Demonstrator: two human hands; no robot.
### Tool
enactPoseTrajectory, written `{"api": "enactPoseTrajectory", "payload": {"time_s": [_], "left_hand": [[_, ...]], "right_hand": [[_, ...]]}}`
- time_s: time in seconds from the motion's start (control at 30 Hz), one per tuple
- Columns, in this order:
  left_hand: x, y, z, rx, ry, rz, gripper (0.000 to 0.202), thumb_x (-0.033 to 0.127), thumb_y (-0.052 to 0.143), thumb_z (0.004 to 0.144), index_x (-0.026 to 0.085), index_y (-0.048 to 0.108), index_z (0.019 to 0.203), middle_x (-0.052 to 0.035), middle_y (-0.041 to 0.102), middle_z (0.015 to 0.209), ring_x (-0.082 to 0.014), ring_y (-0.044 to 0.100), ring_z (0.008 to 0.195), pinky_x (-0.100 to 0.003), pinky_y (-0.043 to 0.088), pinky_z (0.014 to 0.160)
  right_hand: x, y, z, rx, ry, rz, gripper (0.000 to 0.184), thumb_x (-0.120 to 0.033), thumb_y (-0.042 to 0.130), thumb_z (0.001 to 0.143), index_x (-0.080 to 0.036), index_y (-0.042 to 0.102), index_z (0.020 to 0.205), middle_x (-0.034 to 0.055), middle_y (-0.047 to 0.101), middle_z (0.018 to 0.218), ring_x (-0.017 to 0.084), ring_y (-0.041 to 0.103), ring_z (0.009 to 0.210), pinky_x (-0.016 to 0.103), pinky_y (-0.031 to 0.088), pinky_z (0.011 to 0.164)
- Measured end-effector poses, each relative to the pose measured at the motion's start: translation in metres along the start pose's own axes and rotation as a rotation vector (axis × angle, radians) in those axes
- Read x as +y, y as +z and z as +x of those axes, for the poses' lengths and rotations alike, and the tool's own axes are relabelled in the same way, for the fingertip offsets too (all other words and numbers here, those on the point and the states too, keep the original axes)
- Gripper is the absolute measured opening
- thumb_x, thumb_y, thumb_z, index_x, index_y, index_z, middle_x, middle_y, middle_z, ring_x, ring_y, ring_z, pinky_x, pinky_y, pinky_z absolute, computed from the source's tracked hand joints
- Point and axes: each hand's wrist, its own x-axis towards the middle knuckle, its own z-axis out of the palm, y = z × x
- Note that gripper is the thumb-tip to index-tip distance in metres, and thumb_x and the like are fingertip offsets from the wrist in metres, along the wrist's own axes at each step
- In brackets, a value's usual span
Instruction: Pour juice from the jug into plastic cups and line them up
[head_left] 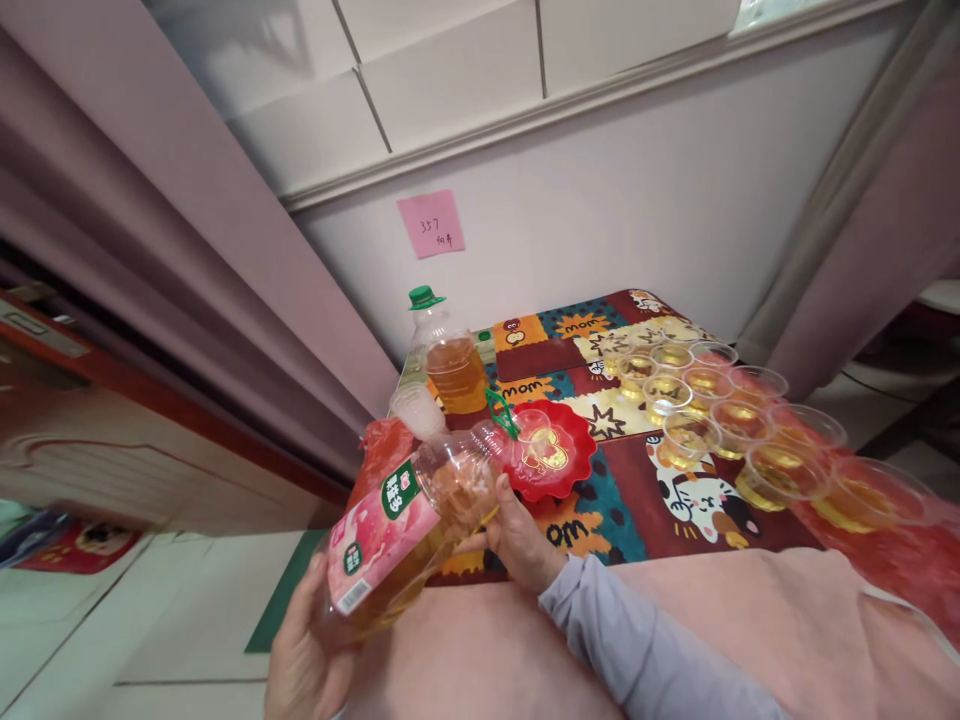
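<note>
Both my hands hold a large clear juice bottle (386, 540) with a pink label and amber liquid inside. It lies tilted, its base toward me at the lower left and its neck end toward a red scalloped plate (577, 470). My left hand (304, 645) is closed around the base. My right hand (521, 535) grips the side nearer the neck. A green plastic loop (502, 413) shows at the neck end, over the plate's edge. Whether the bottle has its cap on, I cannot tell.
Behind stands another juice bottle (455, 370) with a green cap, beside stacked clear cups (418, 410). A red plastic bag (384, 447) lies at the table's left edge. Several clear cups of yellow liquid (690, 437) stand on the right. A patterned cloth (630, 490) covers the table.
</note>
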Motion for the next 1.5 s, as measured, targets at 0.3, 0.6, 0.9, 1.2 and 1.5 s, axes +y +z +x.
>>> {"api": "enactPoseTrajectory", "payload": {"time_s": [0.3,0.6,0.9,1.2,1.5], "left_hand": [[0.004,0.009,-0.004,0.010,-0.003,0.017,0.059,0.037,0.088,0.078,0.027,0.079,0.136,-0.0042,0.087,0.123,-0.0341,0.085,0.104,-0.044,0.071,0.090],[0.006,0.018,0.000,0.012,-0.002,0.018,0.055,0.037,0.087,0.078,0.023,0.080,0.131,-0.0077,0.087,0.123,-0.0403,0.082,0.117,-0.049,0.070,0.095],[0.011,0.032,-0.007,0.006,-0.028,0.008,0.052,0.037,0.085,0.081,0.021,0.080,0.130,-0.0101,0.086,0.128,-0.0429,0.079,0.124,-0.053,0.069,0.099],[0.012,0.027,-0.006,-0.049,-0.013,0.034,0.069,0.045,0.086,0.082,0.026,0.074,0.147,-0.0099,0.081,0.139,-0.0450,0.075,0.132,-0.055,0.069,0.100],[0.012,0.024,-0.005,-0.025,-0.040,0.066,0.073,0.052,0.087,0.080,0.028,0.074,0.148,-0.0098,0.082,0.138,-0.0455,0.075,0.131,-0.057,0.069,0.099]], "right_hand": [[0.006,-0.002,0.002,0.077,0.022,0.025,0.089,-0.093,0.052,0.098,-0.029,0.061,0.159,0.0129,0.073,0.154,0.035,0.075,0.133,0.054,0.071,0.093],[-0.002,-0.001,0.001,0.052,0.036,0.082,0.086,-0.092,0.064,0.091,-0.032,0.065,0.152,0.0117,0.071,0.156,0.037,0.068,0.142,0.057,0.069,0.097],[0.001,-0.005,0.002,0.114,0.034,0.082,0.078,-0.082,0.076,0.089,-0.028,0.068,0.145,0.0118,0.076,0.147,0.035,0.075,0.127,0.053,0.070,0.091],[0.003,-0.006,0.002,0.111,0.027,0.090,0.082,-0.084,0.074,0.090,-0.028,0.065,0.150,0.0127,0.073,0.152,0.035,0.076,0.126,0.050,0.071,0.088],[-0.005,-0.005,0.003,0.092,0.038,0.090,0.081,-0.085,0.074,0.090,-0.030,0.066,0.148,0.0111,0.076,0.148,0.035,0.076,0.129,0.052,0.071,0.091]]}}
